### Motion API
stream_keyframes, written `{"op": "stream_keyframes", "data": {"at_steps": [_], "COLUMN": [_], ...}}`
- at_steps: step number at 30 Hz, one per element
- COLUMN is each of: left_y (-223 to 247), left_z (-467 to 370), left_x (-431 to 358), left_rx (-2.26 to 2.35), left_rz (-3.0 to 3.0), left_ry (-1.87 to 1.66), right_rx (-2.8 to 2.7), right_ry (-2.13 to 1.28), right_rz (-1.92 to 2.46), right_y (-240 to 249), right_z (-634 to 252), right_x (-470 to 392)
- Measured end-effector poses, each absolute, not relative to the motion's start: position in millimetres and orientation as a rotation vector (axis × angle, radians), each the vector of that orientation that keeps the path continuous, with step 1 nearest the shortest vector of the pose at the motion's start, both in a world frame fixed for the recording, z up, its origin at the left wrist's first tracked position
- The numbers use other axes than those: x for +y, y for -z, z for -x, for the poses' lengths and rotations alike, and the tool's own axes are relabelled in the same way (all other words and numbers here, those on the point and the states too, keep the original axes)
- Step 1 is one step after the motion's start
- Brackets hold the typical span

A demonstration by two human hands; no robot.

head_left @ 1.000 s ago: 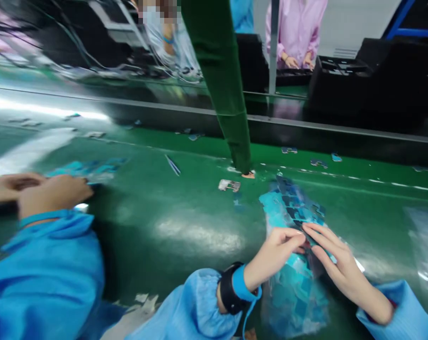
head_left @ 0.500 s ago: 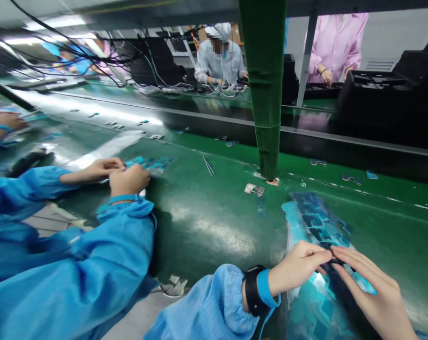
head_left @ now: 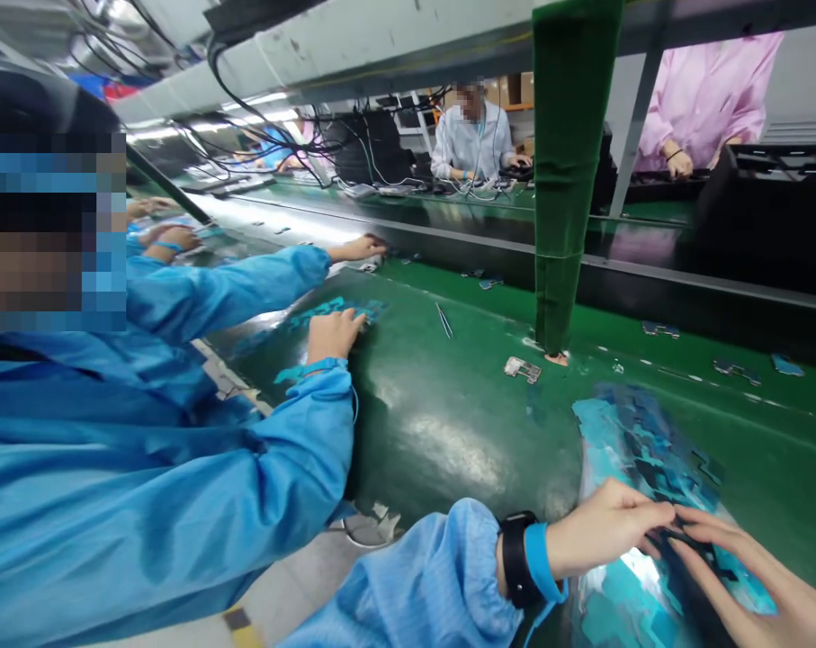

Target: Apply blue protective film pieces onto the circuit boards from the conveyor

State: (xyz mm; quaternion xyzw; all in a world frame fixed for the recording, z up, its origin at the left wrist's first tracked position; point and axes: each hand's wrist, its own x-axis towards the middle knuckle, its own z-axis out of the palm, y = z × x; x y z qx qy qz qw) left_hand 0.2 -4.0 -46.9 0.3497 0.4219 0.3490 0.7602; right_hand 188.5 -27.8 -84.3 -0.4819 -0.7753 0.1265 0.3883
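Note:
My left hand [head_left: 614, 531], with a black band and a blue strap at its wrist, is closed at the fingertips on a small dark flat piece [head_left: 681, 533]. From the other side, my right hand [head_left: 762, 567] grips the same piece between thumb and fingers. Fingers cover most of it, so its exact kind is unclear. Beneath both hands lies a patch of teal and dark blue film [head_left: 600, 432], with cut-out shapes on its upper part. A silvery circuit board [head_left: 522, 369] rests on the green bench mat [head_left: 434, 432], beyond my left hand.
A co-worker in a blue smock [head_left: 246, 468] sits close on my left, one hand [head_left: 336, 335] over similar film. Tweezers [head_left: 443, 320] lie on the mat. Small boards [head_left: 660, 329] dot the far strip. A green-wrapped post [head_left: 569, 180] rises from the bench. Other people work opposite.
My view has swung left, shifting the scene rightward. The co-worker's hands have parted; one now reaches forward to the bench's back strip. My hands stay together on the dark piece.

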Motion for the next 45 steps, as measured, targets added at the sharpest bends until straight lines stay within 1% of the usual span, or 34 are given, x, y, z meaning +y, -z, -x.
{"op": "stream_keyframes", "data": {"at_steps": [3,7,11,14,20,23,25,28,30,32,34,36,38,41,45], "left_y": [44,39,37,33,29,28,29,30,30,28,23,17,14,13,16], "left_z": [3,6,11,13,14,14,14,14,16,18,22,24,24,21,20], "left_x": [-4,-5,0,-1,0,1,2,0,-2,-6,-9,-11,-13,-15,-17], "left_rx": [0.953,0.921,0.867,0.859,0.806,0.798,0.828,0.935,1.055,1.228,1.403,1.447,1.287,1.064,1.067], "left_rz": [-0.78,-0.666,-0.529,-0.464,-0.277,-0.285,-0.38,-0.661,-0.993,-1.409,-1.773,-1.956,-2.004,-2.025,-1.931], "left_ry": [-0.755,-0.773,-0.737,-0.724,-0.648,-0.654,-0.69,-0.707,-0.631,-0.548,-0.588,-0.731,-0.825,-0.834,-0.891], "right_rx": [-1.959,-1.965,-1.971,-2.045,-2.207,-2.203,-2.127,-1.849,-1.566,-1.312,-1.161,-1.113,-1.135,-1.218,-1.3], "right_ry": [-0.376,-0.473,-0.576,-0.489,-0.152,-0.138,-0.274,-0.739,-1.063,-1.268,-1.359,-1.415,-1.46,-1.505,-1.428], "right_rz": [1.268,1.17,1.172,1.137,1.022,0.966,0.96,1.078,1.176,1.258,1.32,1.349,1.335,1.276,1.266], "right_y": [67,38,29,28,39,39,32,13,3,-1,1,5,8,9,8], "right_z": [-181,-167,-162,-163,-170,-169,-166,-165,-168,-172,-175,-174,-170,-163,-165], "right_x": [-29,-30,-25,-26,-33,-34,-35,-33,-31,-27,-23,-21,-21,-23,-22]}}
